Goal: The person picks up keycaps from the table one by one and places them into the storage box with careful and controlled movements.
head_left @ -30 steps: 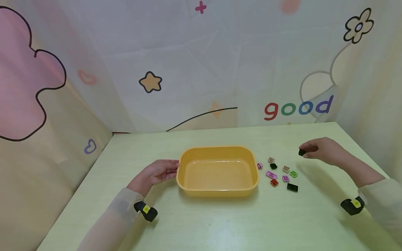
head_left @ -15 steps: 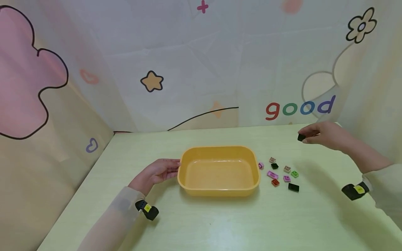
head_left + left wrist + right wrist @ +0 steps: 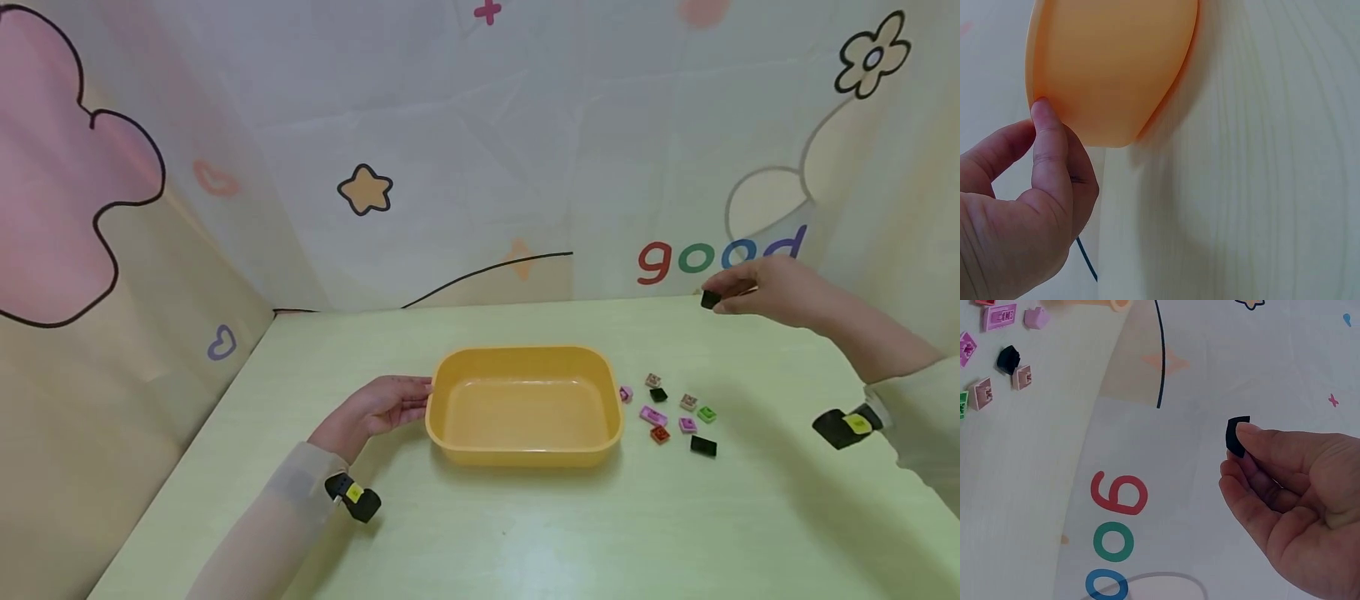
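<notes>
In the head view, my left hand [image 3: 384, 406] holds the left end of a yellow plastic basin [image 3: 525, 458]. Close up in the left wrist view, thumb and finger meet at the basin's rim, with the other fingers curled behind. Raised over the table's far right is my right hand [image 3: 783, 292]. It pinches a small black toy brick [image 3: 1235, 437] between thumb and fingertips, clear of the table. The basin's inside shows no bricks.
Several loose bricks lie right of the basin, among them a green one [image 3: 707, 414], a red one [image 3: 659, 434], a long pink one [image 3: 653, 416] and a larger black one [image 3: 703, 447]. A printed curtain [image 3: 465, 208] hangs behind the table [image 3: 525, 533].
My right hand has risen and moved toward the back of the table with the black brick in its fingers. The left hand stays at the basin.
</notes>
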A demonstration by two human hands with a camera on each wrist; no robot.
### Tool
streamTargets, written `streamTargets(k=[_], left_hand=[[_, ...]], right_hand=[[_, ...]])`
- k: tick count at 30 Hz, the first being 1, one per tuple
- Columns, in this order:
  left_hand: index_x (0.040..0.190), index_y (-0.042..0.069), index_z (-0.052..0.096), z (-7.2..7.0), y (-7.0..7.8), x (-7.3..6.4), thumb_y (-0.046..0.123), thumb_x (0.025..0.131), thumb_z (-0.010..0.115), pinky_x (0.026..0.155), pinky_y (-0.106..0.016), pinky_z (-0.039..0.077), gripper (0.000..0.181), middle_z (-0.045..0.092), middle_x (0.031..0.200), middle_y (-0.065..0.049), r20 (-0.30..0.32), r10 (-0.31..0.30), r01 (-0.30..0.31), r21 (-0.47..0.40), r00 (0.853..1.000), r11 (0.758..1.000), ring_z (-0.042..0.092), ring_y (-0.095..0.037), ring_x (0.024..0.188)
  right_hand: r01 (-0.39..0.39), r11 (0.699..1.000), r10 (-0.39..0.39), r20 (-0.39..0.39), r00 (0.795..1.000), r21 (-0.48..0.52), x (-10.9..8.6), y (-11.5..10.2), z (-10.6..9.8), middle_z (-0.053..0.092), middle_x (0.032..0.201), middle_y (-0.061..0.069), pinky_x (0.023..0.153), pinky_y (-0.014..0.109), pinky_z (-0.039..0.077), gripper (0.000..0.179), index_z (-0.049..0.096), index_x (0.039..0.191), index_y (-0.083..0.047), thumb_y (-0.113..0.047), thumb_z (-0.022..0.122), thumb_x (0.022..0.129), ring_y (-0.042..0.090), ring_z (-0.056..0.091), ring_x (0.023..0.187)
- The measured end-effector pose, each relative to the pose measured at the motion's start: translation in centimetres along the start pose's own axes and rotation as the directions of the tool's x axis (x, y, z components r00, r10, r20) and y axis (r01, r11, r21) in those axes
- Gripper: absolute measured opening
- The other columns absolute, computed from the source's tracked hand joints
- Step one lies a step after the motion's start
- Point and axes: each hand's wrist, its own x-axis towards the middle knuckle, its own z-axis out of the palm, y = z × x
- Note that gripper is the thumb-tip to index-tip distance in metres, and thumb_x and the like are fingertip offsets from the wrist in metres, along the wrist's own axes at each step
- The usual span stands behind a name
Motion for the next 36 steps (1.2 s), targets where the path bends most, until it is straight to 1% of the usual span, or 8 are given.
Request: streamTargets(k=[3,6,10,15,19,22,28,36], left_hand=[[0.149,-0.008,0.044,-0.1,0.1,0.1,0.008,0.106,0.054,0.074,-0.018,0.064,0.047,0.075,0.088,0.004,0.008,0.008,-0.008,0.002,1.000,1.000,0.073,-0.007,0.077],[0.149,-0.008,0.044,-0.1,0.1,0.2,0.008,0.106,0.053,0.074,-0.018,0.064,0.047,0.074,0.087,0.004,0.016,0.009,-0.009,0.004,1.000,1.000,0.072,-0.006,0.077],[0.150,-0.008,0.044,-0.1,-0.1,0.1,0.008,0.106,0.053,0.073,-0.018,0.063,0.047,0.075,0.086,0.004,0.012,0.005,-0.005,0.001,1.000,1.000,0.072,-0.006,0.077],[0.149,-0.007,0.044,-0.1,-0.1,0.1,0.008,0.106,0.053,0.072,-0.017,0.063,0.047,0.074,0.086,0.005,0.004,0.006,-0.006,0.001,1.000,1.000,0.072,-0.005,0.076],[0.149,-0.007,0.045,-0.1,0.1,0.1,0.009,0.106,0.053,0.071,-0.017,0.063,0.046,0.073,0.084,0.005,-0.005,0.005,-0.005,0.004,1.000,1.000,0.071,-0.006,0.074],[0.148,-0.008,0.045,0.0,0.1,0.1,0.009,0.106,0.053,0.070,-0.017,0.063,0.046,0.072,0.084,0.004,-0.001,0.004,-0.004,0.006,1.000,1.000,0.070,-0.006,0.074],[0.148,-0.009,0.045,0.1,0.1,0.2,0.008,0.105,0.052,0.070,-0.016,0.063,0.046,0.072,0.083,0.004,0.015,0.009,-0.009,0.008,1.000,1.000,0.070,-0.005,0.073],[0.147,-0.009,0.045,0.0,0.0,0.3,0.008,0.105,0.053,0.071,-0.015,0.062,0.047,0.071,0.085,0.004,0.009,0.021,-0.021,0.005,1.000,1.000,0.069,-0.005,0.075]], right_hand=[[0.004,1.000,-0.004,-0.002,1.000,0.002,0.3,-0.9,-0.3,0.072,0.114,0.026,0.073,0.028,0.056,0.037,0.065,0.129,0.008,-0.009,0.069,0.096,0.035,0.070,0.098],[0.017,1.000,-0.017,-0.001,1.000,0.007,0.8,-1.7,-0.4,0.072,0.116,0.025,0.079,0.040,0.061,0.038,0.064,0.131,0.007,-0.010,0.068,0.097,0.036,0.069,0.102],[0.035,0.999,-0.035,0.004,0.999,0.006,1.4,-2.7,-0.4,0.072,0.118,0.025,0.089,0.055,0.060,0.039,0.064,0.131,0.006,-0.012,0.068,0.097,0.039,0.067,0.107],[0.058,0.998,-0.058,0.006,0.998,0.005,2.6,-3.9,-0.4,0.074,0.115,0.022,0.089,0.053,0.060,0.037,0.066,0.129,0.005,-0.012,0.069,0.097,0.037,0.068,0.105],[0.065,0.997,-0.065,0.010,0.998,0.040,3.5,-4.7,-0.2,0.075,0.114,0.022,0.088,0.046,0.061,0.036,0.067,0.128,0.005,-0.010,0.070,0.096,0.035,0.069,0.105],[0.070,0.996,-0.071,0.016,0.997,0.060,4.0,-5.5,0.0,0.074,0.116,0.024,0.089,0.046,0.061,0.037,0.066,0.129,0.005,-0.010,0.070,0.095,0.036,0.068,0.106],[0.107,0.992,-0.109,0.031,0.994,0.060,4.9,-7.4,0.3,0.072,0.119,0.024,0.096,0.054,0.060,0.036,0.066,0.129,0.005,-0.010,0.068,0.097,0.035,0.068,0.107],[0.155,0.984,-0.159,0.043,0.986,0.087,6.1,-9.8,1.0,0.073,0.118,0.024,0.099,0.054,0.059,0.034,0.066,0.128,0.005,-0.008,0.068,0.097,0.036,0.069,0.108]])
